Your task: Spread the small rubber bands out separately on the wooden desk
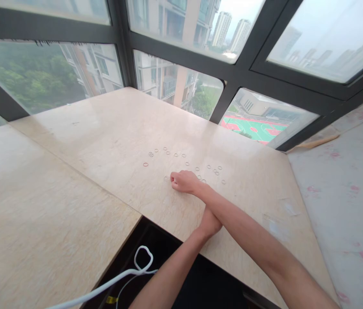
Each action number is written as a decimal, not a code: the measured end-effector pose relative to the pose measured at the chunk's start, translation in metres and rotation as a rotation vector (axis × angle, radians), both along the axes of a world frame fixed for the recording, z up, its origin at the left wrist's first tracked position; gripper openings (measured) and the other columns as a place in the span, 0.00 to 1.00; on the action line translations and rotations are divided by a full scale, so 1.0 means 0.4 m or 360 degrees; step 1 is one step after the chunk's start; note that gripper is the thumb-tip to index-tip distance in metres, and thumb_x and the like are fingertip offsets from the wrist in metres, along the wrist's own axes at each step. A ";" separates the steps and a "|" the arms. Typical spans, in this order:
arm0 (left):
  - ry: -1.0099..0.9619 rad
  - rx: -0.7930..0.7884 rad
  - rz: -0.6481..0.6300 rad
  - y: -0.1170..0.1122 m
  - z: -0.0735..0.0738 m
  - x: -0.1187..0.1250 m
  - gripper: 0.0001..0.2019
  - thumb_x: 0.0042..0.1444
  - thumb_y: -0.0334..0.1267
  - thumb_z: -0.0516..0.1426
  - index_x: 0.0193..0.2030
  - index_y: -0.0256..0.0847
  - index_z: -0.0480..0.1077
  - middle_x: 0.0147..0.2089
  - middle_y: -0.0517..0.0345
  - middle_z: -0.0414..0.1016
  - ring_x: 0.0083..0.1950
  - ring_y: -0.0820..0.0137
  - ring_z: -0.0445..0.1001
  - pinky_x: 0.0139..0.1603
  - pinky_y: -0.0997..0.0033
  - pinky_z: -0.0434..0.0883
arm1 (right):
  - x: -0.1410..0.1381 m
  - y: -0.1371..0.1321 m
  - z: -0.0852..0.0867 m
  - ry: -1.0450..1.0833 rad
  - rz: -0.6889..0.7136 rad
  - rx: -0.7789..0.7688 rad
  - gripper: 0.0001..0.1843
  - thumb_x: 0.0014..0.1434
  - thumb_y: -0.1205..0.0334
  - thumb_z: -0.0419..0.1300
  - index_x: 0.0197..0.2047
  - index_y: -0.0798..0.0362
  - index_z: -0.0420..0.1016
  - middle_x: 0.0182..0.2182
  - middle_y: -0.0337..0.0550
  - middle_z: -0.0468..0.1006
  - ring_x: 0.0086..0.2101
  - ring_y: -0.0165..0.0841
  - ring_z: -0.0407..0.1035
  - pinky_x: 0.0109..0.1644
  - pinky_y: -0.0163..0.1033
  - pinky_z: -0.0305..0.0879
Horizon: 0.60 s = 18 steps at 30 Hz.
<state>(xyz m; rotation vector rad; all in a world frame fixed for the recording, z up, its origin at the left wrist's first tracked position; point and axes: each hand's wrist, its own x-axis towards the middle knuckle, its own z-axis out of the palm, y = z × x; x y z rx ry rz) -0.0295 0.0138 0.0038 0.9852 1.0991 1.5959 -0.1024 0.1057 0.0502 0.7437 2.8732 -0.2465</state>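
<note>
More than a dozen thin rings lie flat on the counter, strung in a loose, bent band from near the red ring out to its right. Being round, they have no long axis and point no particular way; seen at a slant, they look oval, wider from side to side. A few touch or overlap, as with the pair just beyond the red ring.

The right hand is to the right of the red ring and nearer the person, its fingers curled into a fist beside one faint ring; whether it has hold of anything cannot be told. The left hand is farther right and nearer still, crossed under the right forearm. Its fingers are hidden, so how far open they are, or what they hold, cannot be told.

Well to the right of the red ring lies some clear film, with a flowered wall past it. Nearer the person than the red ring loops a white cable; far beyond it stands the dark window frame.
</note>
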 end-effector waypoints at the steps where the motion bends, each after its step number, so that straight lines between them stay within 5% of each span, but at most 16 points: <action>1: -0.0008 0.0011 0.0002 0.001 0.000 0.000 0.13 0.57 0.41 0.57 0.48 0.39 0.66 0.54 0.44 0.71 0.56 0.54 0.68 0.56 0.49 0.67 | 0.000 0.002 -0.002 -0.0026 0.0006 0.0003 0.11 0.58 0.63 0.53 0.41 0.52 0.75 0.35 0.48 0.80 0.35 0.39 0.73 0.33 0.36 0.58; 10: -0.0040 0.0022 -0.0044 -0.002 -0.009 0.009 0.15 0.58 0.41 0.57 0.50 0.40 0.66 0.55 0.45 0.71 0.58 0.53 0.67 0.57 0.48 0.66 | 0.018 -0.006 0.003 -0.0079 0.0006 0.0039 0.19 0.61 0.61 0.52 0.55 0.51 0.67 0.39 0.48 0.80 0.39 0.40 0.73 0.36 0.37 0.60; 18: 0.0012 0.0062 -0.0105 0.002 -0.006 0.001 0.13 0.58 0.39 0.56 0.49 0.40 0.65 0.53 0.47 0.71 0.57 0.54 0.68 0.55 0.53 0.69 | 0.001 -0.002 0.006 -0.0074 0.0045 -0.0068 0.10 0.57 0.62 0.55 0.39 0.53 0.76 0.35 0.50 0.80 0.36 0.40 0.73 0.35 0.37 0.61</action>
